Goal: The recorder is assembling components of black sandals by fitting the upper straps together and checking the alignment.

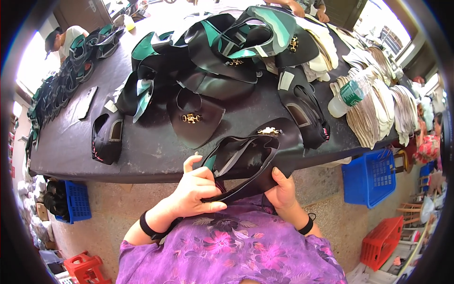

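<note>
Shoe upper [255, 181] held by left hand [198, 187], right hand [283, 190] too (gold buckle [269, 130] facing up!); uneven pulling could crease it.

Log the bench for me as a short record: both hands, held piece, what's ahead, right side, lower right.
Left hand: grips the upper's near left end
Right hand: grips its near right side, thumb on top
Held piece: black shoe upper with metal ornament
Ahead: another black upper on the table
Right side: green-labelled bottle by stacked pale pieces
Lower right: blue basket, red basket
</note>
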Motion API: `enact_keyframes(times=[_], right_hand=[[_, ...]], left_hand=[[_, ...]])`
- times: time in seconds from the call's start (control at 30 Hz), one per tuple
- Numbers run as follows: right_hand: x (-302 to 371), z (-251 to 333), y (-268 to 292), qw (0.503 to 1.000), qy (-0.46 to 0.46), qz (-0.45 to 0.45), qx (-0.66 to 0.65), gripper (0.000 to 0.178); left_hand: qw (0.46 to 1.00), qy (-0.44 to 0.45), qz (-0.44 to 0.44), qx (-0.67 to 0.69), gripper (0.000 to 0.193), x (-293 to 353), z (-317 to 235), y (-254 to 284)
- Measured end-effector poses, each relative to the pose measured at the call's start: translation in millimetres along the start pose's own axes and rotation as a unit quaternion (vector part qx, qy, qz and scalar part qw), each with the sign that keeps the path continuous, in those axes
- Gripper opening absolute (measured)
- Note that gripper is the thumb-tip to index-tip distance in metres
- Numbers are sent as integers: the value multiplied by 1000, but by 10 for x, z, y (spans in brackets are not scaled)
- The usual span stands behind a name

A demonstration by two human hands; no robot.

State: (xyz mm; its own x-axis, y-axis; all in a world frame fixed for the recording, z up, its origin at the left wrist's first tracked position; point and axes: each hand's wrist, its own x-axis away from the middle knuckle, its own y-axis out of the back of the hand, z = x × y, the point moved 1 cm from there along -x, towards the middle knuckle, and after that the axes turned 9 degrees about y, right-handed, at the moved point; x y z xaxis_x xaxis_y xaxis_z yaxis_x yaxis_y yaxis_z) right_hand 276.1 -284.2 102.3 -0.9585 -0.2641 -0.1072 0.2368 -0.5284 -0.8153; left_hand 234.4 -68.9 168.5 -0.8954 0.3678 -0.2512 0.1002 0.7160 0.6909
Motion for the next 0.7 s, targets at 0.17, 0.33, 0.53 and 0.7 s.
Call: enact_keyframes(times=[0.17, 0.33, 0.53, 0.7], right_hand=[[-81, 78, -114, 998, -13, -1, -64, 40], [-314, 256, -406, 992, -4, 67, -105, 40], [-593, 432, -771, 981, 119, 131, 81, 30], [-747, 72, 198, 989, 15, -130, 69, 28]], left_hand=[[999, -39, -1, -8, 21, 26, -8, -17], [998, -44, -41, 11, 18, -29, -44, 102], [961, -153, -174, -154, 19, -91, -123, 104], [977, -97, 8, -189, 15, -256, -3, -268]])
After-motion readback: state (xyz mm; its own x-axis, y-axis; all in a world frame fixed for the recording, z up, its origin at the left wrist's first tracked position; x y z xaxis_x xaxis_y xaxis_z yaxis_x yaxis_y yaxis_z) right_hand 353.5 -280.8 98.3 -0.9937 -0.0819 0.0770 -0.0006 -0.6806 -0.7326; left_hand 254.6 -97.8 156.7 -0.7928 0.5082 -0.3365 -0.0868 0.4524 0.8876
